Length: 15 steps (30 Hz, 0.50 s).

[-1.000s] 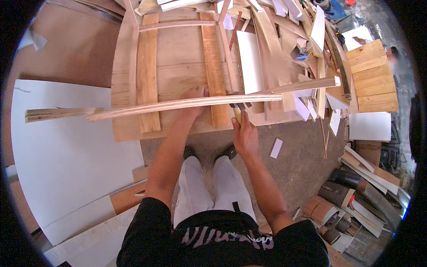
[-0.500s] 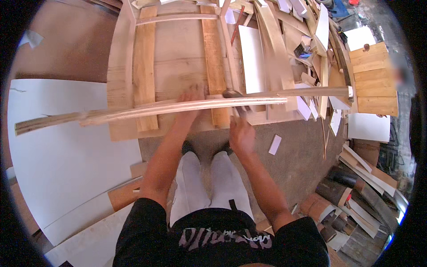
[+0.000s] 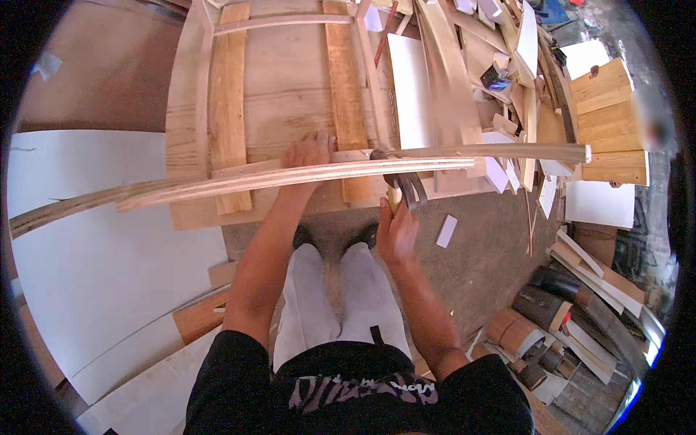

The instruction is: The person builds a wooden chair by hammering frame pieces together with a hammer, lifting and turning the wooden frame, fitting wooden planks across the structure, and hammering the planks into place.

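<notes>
My right hand (image 3: 397, 230) is closed around the light wooden handle of a claw hammer (image 3: 413, 192). The dark hammer head is at the near side of a long layered plywood strip (image 3: 304, 174), partly behind it. My left hand (image 3: 309, 150) shows beyond that strip, with its fingers curled at the wooden frame (image 3: 283, 24); the strip crosses in front of its wrist. Part of the left grip is hidden. The strip runs crosswise in front of me, over a wide plywood panel (image 3: 286, 94) with two orange-brown boards.
Wood offcuts and white boards (image 3: 410, 87) crowd the right of the panel. A large white sheet (image 3: 87, 254) lies at the left. On the floor are a small pale block (image 3: 446, 230) and, lower right, curved brown pieces (image 3: 513, 330).
My right hand and the hammer have shifted slightly toward me, and the hammer head shows more clearly. The long strips have spread slightly outward at both ends. My left hand is less blurred.
</notes>
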### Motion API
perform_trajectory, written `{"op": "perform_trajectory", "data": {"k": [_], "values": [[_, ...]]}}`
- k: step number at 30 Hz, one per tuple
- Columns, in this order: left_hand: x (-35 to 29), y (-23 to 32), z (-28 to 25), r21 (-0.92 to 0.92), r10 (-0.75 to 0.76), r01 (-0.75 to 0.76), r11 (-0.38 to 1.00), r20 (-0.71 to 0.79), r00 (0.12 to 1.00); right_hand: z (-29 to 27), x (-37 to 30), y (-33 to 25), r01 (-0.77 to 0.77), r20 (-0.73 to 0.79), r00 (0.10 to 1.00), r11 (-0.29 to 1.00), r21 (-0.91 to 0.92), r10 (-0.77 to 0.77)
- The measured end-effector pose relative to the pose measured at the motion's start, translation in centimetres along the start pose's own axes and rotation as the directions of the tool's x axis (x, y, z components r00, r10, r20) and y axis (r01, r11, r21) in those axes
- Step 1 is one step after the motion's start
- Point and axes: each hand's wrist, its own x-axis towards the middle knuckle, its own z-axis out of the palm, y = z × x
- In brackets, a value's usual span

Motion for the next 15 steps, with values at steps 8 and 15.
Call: {"op": "perform_trajectory", "data": {"k": [8, 15], "values": [[0.0, -1.1, 1.6, 0.081, 0.029, -0.027, 0.996, -0.016, 0.999, 1.8, 0.5, -0.5, 0.045, 0.084, 0.996, 0.994, -0.099, -0.036], [-0.1, 0.3, -0.6, 0.046, -0.044, 0.04, 0.998, 0.089, 0.995, 2.0, 0.9, 0.7, 0.015, 0.258, 0.966, 0.986, -0.165, 0.028]]}}
